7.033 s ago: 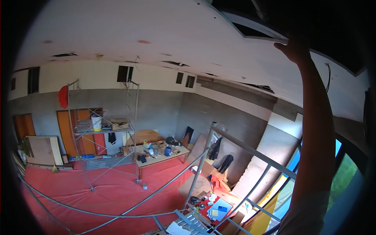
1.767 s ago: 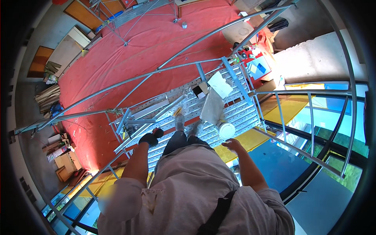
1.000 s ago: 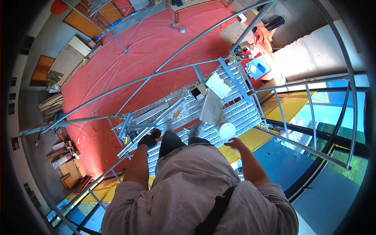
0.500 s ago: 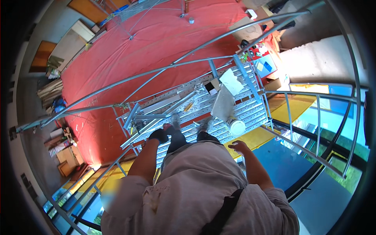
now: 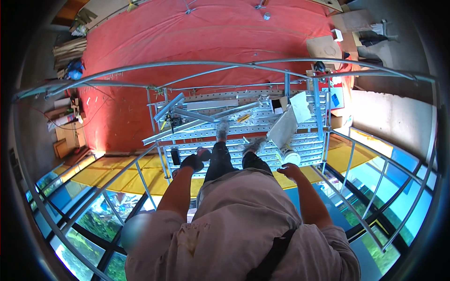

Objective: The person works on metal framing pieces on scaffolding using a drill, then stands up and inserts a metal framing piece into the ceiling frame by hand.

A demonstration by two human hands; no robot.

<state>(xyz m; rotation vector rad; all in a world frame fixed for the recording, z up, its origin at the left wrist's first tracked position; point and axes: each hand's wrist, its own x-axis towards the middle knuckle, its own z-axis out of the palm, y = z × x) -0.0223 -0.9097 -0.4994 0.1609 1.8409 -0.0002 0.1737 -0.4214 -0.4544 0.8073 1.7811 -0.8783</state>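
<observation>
Tool [image 5: 203, 153], kind unclear, left of centre, is clamped in the left hand [image 5: 191, 163], likely low for ease; the right hand [image 5: 291, 172], fingers loosely apart, hangs by the bucket [image 5: 288, 157].

I see a red floor sheet [image 5: 197, 37]; silver planks [image 5: 309, 149] dotted with holes; white bucket [image 5: 291, 158]; grey shirt [image 5: 234, 215], black strap [image 5: 274, 254].

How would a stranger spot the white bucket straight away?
Find the perforated metal platform above the red floor covering. Near its right end, just beyond the person's right hand, is the white bucket. Its round, pale top sets it apart from the angular grey board beside it.
</observation>
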